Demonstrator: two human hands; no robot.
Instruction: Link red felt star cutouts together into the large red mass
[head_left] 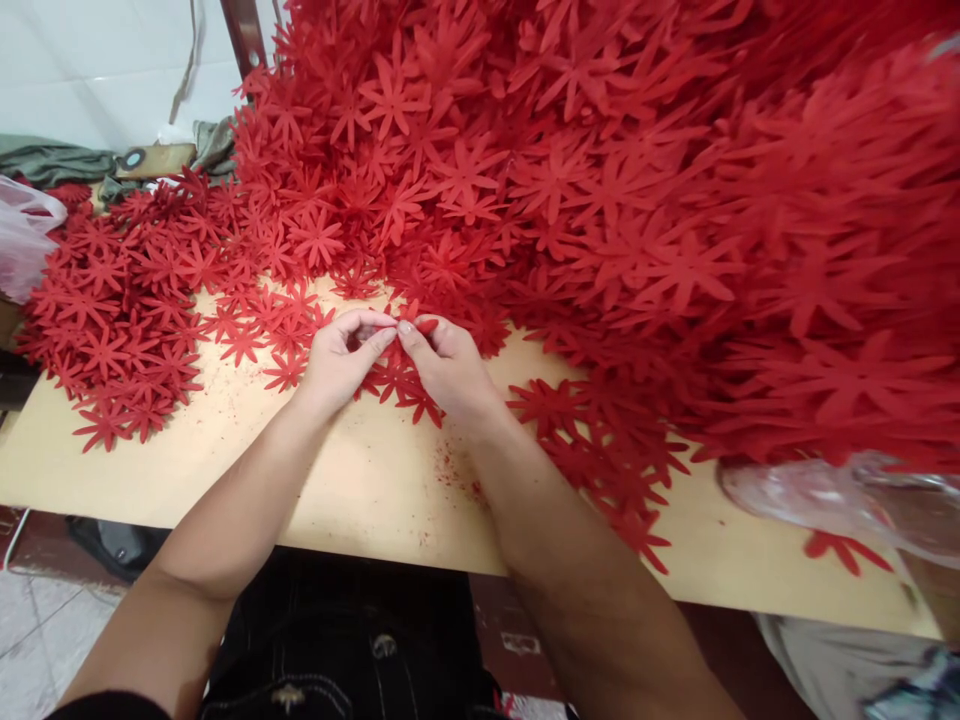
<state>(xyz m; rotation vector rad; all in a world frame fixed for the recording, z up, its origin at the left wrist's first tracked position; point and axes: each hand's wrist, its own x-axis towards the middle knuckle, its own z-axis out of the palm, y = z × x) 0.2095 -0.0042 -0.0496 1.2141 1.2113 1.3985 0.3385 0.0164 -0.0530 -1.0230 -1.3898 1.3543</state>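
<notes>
Red flower cutout (400, 352) sits mid-counter (360, 480), near edge of the large pile (600, 200). Left hand (337, 360) and right hand (446, 365) pinch it, fingertips meeting. Advise peeling one layer slowly, petals kept flat.

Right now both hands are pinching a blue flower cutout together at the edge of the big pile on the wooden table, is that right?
Not quite: the cutout is red, not blue. The head view shows the left hand and right hand meeting fingertip to fingertip on a red flower cutout at the edge of the big pile on the wooden table.
</notes>
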